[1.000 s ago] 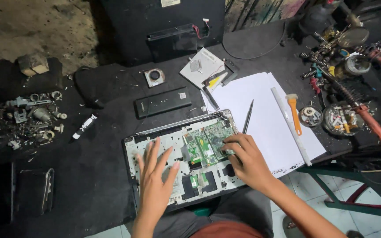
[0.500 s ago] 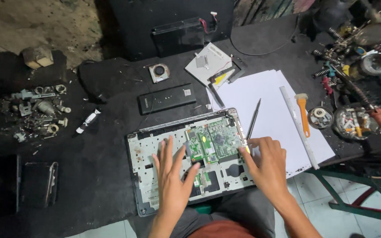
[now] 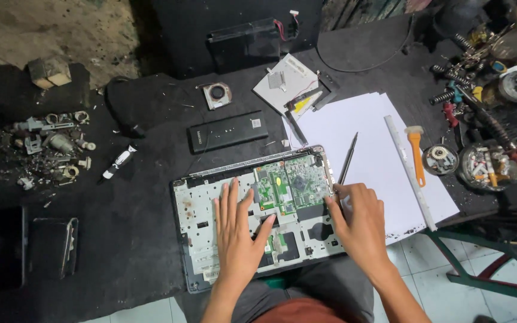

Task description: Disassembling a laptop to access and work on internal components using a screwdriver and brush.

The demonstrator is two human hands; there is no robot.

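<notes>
While flat open fingers of both hands press it, laptop chassis (image 3: 210, 206) lies left-right.

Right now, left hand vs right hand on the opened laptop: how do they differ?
Left hand lies flat, fingers spread, palm down over the middle of the opened laptop; right hand sits at the laptop's right edge, fingers curled. Left fingertips reach the green circuit board; right fingertips press at the edge beside the white paper. Both are bare, hold no tool and touch the laptop.
</notes>
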